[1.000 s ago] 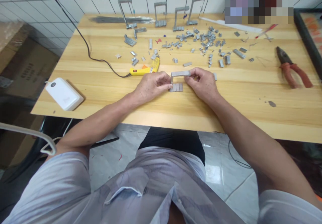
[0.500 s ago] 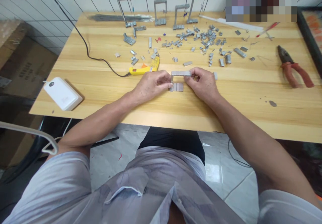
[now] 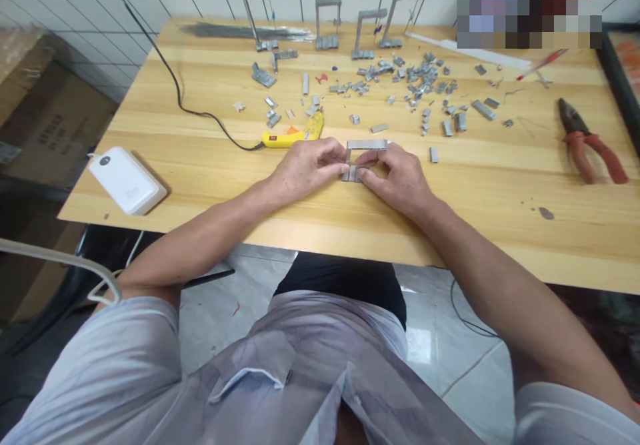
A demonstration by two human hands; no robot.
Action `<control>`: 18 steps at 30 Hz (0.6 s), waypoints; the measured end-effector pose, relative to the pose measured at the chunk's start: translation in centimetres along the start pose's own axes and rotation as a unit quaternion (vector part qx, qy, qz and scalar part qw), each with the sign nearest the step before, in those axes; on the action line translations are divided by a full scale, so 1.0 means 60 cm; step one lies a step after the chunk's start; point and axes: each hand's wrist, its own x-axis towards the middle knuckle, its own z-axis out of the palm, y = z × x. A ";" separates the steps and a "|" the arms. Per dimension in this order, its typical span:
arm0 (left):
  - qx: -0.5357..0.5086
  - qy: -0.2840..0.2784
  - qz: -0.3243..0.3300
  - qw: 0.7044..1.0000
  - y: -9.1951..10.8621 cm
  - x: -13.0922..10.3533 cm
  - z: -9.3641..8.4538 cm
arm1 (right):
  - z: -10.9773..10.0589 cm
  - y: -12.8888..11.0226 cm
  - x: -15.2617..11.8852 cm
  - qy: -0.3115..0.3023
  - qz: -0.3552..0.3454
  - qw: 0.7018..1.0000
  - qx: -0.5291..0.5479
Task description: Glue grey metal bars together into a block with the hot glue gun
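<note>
A small grey metal frame, which looks built from staple strips, stands near the front of the table between my hands. It has an upright on the left, a bar across the top and a flat base of blocks. My left hand is closed on the upright and the base's left end. With the thumb on the base and fingers behind the frame, my right hand grips the base's right part and hides it. Close behind my left hand lies a yellow glue gun with an orange tip.
Similar metal frames with hanging bits stand along the back. Loose staple pieces are scattered mid-table. Red-handled pliers and a red pen lie right; a white power bank is left. A black cord runs to the glue gun.
My right hand has moved from the top bar's right end down and left to the base. My left hand keeps its grip. The whole view has shifted slightly.
</note>
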 end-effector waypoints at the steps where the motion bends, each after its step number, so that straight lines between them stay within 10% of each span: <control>1: 0.001 0.001 0.000 1.000 0.000 0.001 0.000 | 0.000 0.001 0.000 -0.005 -0.005 1.000 -0.001; 18: -0.015 0.008 -0.012 1.000 0.018 0.004 -0.006 | -0.004 -0.016 0.000 0.015 -0.006 0.995 0.094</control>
